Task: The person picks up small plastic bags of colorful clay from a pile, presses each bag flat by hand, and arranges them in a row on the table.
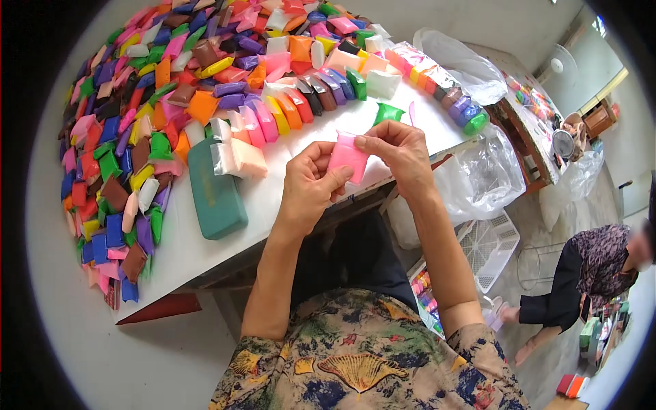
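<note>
A small pink packet in clear wrap [347,160] is between my hands, above the table's front edge. My left hand [316,174] grips its lower left side with thumb and fingers. At its upper right corner, my right hand [393,147] pinches the wrap. A green packet [388,113] lies just behind my right hand. Beyond my hands stretches a row of coloured packets [294,109], stood side by side. To the left, a pale peach packet [247,158] leans by a green case [213,195].
A large heap of coloured packets [137,137] covers the table's left and back. A filled clear bag of coloured packets [444,89] lies at the right edge. Plastic bags [485,171] hang there, above a white basket [488,249]. Another person [594,266] sits at right.
</note>
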A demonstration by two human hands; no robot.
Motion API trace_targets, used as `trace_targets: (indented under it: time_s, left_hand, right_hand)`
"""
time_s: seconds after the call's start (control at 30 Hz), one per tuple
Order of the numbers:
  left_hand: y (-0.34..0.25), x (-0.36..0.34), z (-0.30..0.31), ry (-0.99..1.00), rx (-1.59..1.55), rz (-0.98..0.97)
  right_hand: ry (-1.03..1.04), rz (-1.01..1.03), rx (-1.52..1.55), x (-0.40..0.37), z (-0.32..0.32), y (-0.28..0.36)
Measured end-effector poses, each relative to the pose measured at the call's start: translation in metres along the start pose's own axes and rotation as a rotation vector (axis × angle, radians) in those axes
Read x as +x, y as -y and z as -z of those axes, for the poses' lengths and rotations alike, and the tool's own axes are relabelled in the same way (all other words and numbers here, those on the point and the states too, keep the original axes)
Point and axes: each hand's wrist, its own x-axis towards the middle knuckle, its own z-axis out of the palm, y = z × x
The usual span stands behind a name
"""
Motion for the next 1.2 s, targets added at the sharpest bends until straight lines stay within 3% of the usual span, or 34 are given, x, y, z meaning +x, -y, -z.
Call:
trace_targets:
  time_s: [0.33,0.53,0.63,0.9,1.2]
  left_hand:
    - [-0.005,0.0,-0.002,-0.006,-0.137,0.055]
    - [0.005,0.001,0.0,-0.061,-0.106,-0.054]
    - [0.009,0.001,0.001,-0.076,-0.091,-0.083]
    - [0.0,-0.003,-0.009,-0.081,0.083,-0.103]
    - [-0.002,0.0,-0.015,-0.105,0.002,-0.257]
  right_hand:
    - [-0.002,0.081,-0.02,0.0,0.004,0.006]
    - [0.049,-0.094,0.058,-0.004,0.007,0.011]
    - [0.103,-0.085,0.045,-0.007,0.007,0.006]
    - [0.039,0.2,0.07,-0.013,0.005,-0.01]
    - [0.15,0.123,0.074,-0.023,0.006,-0.004]
